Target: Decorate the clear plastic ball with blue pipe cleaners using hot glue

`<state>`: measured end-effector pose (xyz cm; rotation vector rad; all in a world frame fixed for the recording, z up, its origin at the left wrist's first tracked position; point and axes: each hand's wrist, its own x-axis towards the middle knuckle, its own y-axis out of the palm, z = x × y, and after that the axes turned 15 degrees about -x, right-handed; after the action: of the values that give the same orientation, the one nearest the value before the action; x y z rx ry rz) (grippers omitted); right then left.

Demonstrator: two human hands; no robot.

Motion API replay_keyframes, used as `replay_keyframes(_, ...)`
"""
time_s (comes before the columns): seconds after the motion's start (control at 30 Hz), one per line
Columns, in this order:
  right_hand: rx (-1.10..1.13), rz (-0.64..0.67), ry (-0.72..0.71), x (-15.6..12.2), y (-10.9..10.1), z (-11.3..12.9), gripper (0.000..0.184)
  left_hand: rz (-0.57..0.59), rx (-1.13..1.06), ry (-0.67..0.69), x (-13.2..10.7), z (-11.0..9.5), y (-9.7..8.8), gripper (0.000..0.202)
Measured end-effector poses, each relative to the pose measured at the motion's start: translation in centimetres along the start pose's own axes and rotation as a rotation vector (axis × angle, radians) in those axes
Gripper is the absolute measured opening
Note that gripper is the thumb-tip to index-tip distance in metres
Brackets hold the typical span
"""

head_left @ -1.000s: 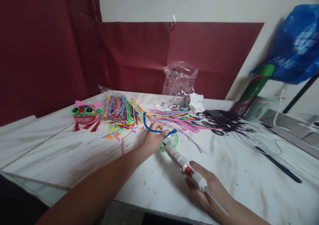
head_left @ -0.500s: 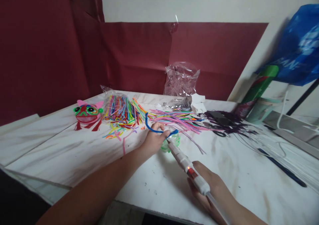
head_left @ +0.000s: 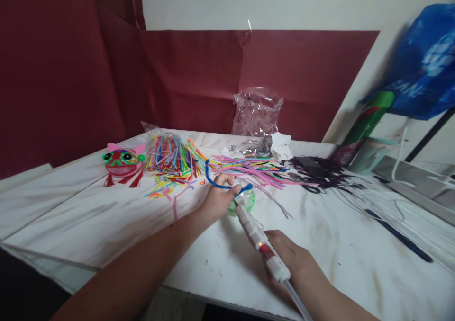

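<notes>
My left hand [head_left: 219, 196] pinches a blue pipe cleaner [head_left: 209, 175], whose far end curves up to the left. The pipe cleaner's other end lies across a clear round piece with a green fuzzy rim [head_left: 249, 202], just beyond my fingertips. My right hand [head_left: 291, 257] is wrapped round a white hot glue gun [head_left: 256, 236] with a small glowing light and a clear glue stick in its back end. The gun's nozzle sits close to the near left edge of the round piece; whether it touches is unclear.
A pink animal-face craft [head_left: 124, 164] lies at the left, beside a bag of coloured pipe cleaners [head_left: 168, 155]. Loose pipe cleaners [head_left: 249, 171] spread behind my hands. Scissors [head_left: 311, 188], a dark phone [head_left: 314, 168], purple strands and a dark blue stick [head_left: 398, 236] lie at the right.
The glue gun and my right hand have shifted slightly left and down in view. My left hand keeps its pinch on the blue pipe cleaner. The whole view has drifted slightly.
</notes>
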<state>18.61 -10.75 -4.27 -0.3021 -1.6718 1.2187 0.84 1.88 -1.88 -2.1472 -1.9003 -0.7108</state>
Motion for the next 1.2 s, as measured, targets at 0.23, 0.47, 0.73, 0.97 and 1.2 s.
replay_keyframes(0.23,-0.023,0.002,0.012,-0.06,0.26,-0.16,0.024,-0.012,-0.022,-0.004,0.0,-0.1,0.02,0.019)
replay_keyframes(0.47,0.003,-0.009,0.018,-0.01,0.36,0.01,0.021,0.003,-0.014,-0.007,0.07,0.32,-0.1,0.018)
replay_keyframes(0.73,0.017,-0.013,0.024,0.13,0.2,0.07,0.024,0.005,-0.014,-0.004,-0.01,-0.01,-0.01,0.017)
replay_keyframes(0.97,-0.002,0.02,0.011,0.04,0.31,-0.2,0.024,0.002,-0.011,-0.006,0.01,-0.11,-0.01,0.017)
replay_keyframes(1.2,0.069,0.029,0.021,0.07,0.45,0.12,0.021,0.005,-0.02,-0.008,0.0,-0.07,0.04,0.017)
